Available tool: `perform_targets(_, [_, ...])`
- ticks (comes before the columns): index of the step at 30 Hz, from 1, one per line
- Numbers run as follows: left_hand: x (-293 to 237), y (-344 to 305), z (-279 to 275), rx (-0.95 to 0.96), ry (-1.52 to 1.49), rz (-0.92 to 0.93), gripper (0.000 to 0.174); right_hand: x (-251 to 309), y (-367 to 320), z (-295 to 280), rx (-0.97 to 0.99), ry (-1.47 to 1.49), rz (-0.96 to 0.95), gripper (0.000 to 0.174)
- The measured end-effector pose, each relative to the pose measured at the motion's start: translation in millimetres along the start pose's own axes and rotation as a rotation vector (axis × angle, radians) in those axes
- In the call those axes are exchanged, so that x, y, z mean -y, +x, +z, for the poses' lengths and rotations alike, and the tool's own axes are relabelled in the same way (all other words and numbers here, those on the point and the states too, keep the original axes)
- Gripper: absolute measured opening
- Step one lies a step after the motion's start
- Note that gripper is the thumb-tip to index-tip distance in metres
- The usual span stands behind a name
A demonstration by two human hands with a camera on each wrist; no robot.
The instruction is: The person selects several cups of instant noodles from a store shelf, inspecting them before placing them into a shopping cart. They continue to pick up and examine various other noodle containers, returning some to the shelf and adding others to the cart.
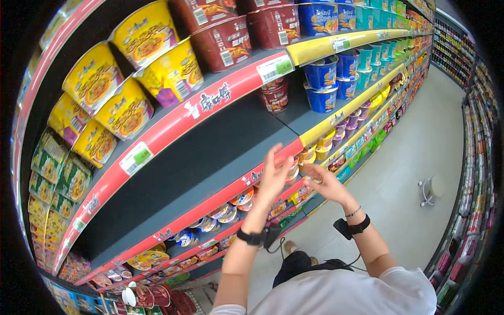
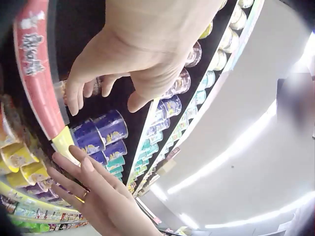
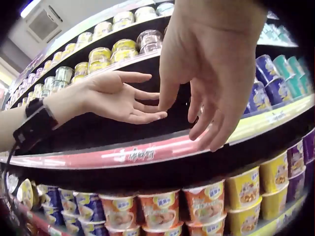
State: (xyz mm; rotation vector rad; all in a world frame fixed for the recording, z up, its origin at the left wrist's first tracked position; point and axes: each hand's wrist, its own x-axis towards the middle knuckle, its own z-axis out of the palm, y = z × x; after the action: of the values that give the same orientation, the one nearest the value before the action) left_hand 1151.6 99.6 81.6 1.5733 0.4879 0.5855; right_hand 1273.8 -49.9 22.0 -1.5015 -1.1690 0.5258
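Observation:
My left hand (image 1: 274, 178) is raised in front of the red-edged shelf (image 1: 199, 210), its fingers spread and holding nothing. Beside it, my right hand (image 1: 332, 187) is also bare, with the fingers loosely bent. In the right wrist view the fingertips of the left hand (image 3: 120, 97) overlap the thumb of the right hand (image 3: 211, 93). Behind the hands is a shelf level of dark bare board, where a few maroon noodle cups (image 1: 274, 98) stand near blue noodle cups (image 1: 321, 84). The left wrist view shows blue cups (image 2: 110, 130) beyond the two hands.
Yellow noodle tubs (image 1: 170, 73) and maroon tubs (image 1: 223, 44) fill the level above. Lower down sit orange-and-white cups (image 3: 160, 209) and yellow cups (image 3: 243, 187). A white stool (image 1: 433, 189) stands on the aisle floor, with another stocked shelf (image 1: 480, 157) opposite.

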Motion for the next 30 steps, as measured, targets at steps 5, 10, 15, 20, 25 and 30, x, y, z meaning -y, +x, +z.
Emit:
perform_targets(5, [-25, 120, -7, -0.177, 0.321, 0.226, 0.075, 18, 78, -32, -0.082, -0.046, -0.066, 0.054])
perform_targets(10, [-36, 201, -27, -0.085, 0.325, 0.251, 0.094, -3, 178, -45, -0.252, -0.035, -0.155, 0.063])
perform_targets(15, [36, 307, -56, 0.000, 0.263, 0.282, 0.075, -5, 252, -50, -0.309, 0.422, 0.141, 0.072])
perform_targets(20, [35, 307, -56, 0.141, 0.319, 0.298, 0.075, -32, 298, -53, -0.295, 0.643, 0.127, 0.079])
perform_targets(25, [26, 294, -54, 0.222, 0.350, 0.247, 0.074, -42, 285, -51, -0.251, 0.567, 0.103, 0.079])
perform_targets(30, [-31, 227, -44, 0.290, 0.330, 0.128, 0.081, -22, 236, -53, -0.393, -0.002, 0.083, 0.081])
